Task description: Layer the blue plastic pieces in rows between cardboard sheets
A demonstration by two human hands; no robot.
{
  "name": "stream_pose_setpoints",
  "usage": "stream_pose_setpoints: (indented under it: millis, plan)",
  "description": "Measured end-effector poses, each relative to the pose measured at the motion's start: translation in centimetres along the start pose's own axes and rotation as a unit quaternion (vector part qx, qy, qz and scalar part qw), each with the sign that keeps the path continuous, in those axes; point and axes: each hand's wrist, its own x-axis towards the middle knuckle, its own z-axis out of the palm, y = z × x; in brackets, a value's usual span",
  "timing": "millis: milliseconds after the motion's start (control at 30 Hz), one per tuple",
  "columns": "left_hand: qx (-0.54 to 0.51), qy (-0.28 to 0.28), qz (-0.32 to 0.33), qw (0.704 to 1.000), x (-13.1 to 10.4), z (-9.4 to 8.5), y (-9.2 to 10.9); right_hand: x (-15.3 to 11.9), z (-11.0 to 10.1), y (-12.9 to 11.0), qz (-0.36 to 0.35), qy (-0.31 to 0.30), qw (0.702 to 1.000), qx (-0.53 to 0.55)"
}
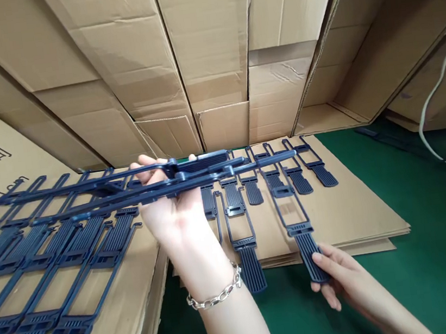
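Note:
Raised in the middle, my left hand [176,219] is turned palm up, with its fingers closed around a bundle of dark blue plastic frames [202,165]. These lie sideways across the palm and stick out on both sides. Lower right, my right hand [339,275] pinches the ribbed tab of one dark blue plastic frame [299,227] between thumb and fingers. That frame's far end reaches over the cardboard. Just left of it, a similar frame [241,236] lies with its ribbed tab over the cardboard's near edge. Part of the row behind is hidden by the bundle.
More such frames [66,259] cover the left cardboard stack [116,329]. Several others [302,178] lie along the right cardboard sheets [356,215]. Tall cardboard boxes [212,53] stand behind. A green surface [437,270] and a white cable [430,98] are at right.

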Motion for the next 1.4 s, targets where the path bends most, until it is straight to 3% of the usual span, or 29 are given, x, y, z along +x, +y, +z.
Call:
stream_pose_setpoints:
  millis: [100,300,700,767,867,1000,1100,1267,1400]
  plan:
    - [0.011,-0.037,0.002,0.999,-0.2,-0.4,0.8,-0.5,0.6,1.0,0.012,0.029,0.997,-0.072]
    - [-0.012,-0.004,-0.026,1.000,0.0,-0.3,0.5,-0.7,1.8,1.0,-0.006,0.113,0.972,-0.204]
    - [-0.015,-0.022,-0.033,0.999,0.6,-1.0,0.5,-1.5,2.8,3.3,-0.104,0.191,0.923,-0.318]
    - [-0.014,-0.030,-0.045,0.998,0.7,-0.9,0.3,-1.6,2.8,3.6,-0.104,0.202,0.923,-0.311]
    - [-0.019,-0.038,-0.057,0.997,0.5,-0.7,0.0,-1.6,2.6,3.8,-0.068,0.205,0.946,-0.241]
    - [-0.070,0.008,-0.055,0.996,0.2,-0.5,0.1,-1.6,2.2,3.8,0.008,0.194,0.976,-0.094]
    - [-0.094,0.006,-0.048,0.994,0.3,-0.4,0.5,-1.7,2.0,3.9,-0.001,0.184,0.983,-0.026]
    - [-0.097,0.026,-0.028,0.995,0.8,-0.8,1.3,-1.9,2.2,4.2,-0.081,0.172,0.979,-0.070]
    - [-0.080,0.040,-0.010,0.996,1.1,-1.2,1.6,-1.6,2.5,4.2,-0.075,0.166,0.979,-0.094]
